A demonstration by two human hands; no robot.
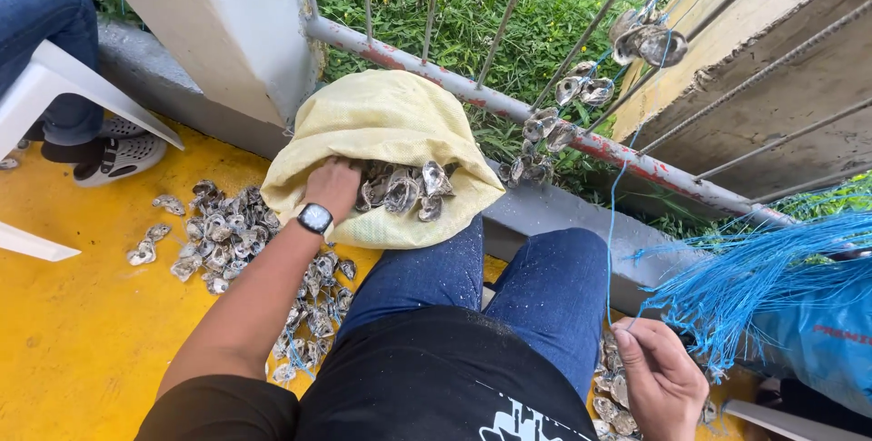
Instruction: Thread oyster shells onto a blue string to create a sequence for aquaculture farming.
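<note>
Right hand (661, 377) fingers pinch blue string (614, 223); left hand (332, 185) among sack's shells (404, 188).

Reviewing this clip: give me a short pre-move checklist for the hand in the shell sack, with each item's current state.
1. Left hand inside the yellow sack mouth, on the shells: ok.
2. Shell actually gripped: cannot tell, fingers hidden.
3. Sack mouth open, shells reachable: ok.
4. Right hand pinching the blue string: ok.
5. String runs up to the strung shells on the railing: ok.
</note>
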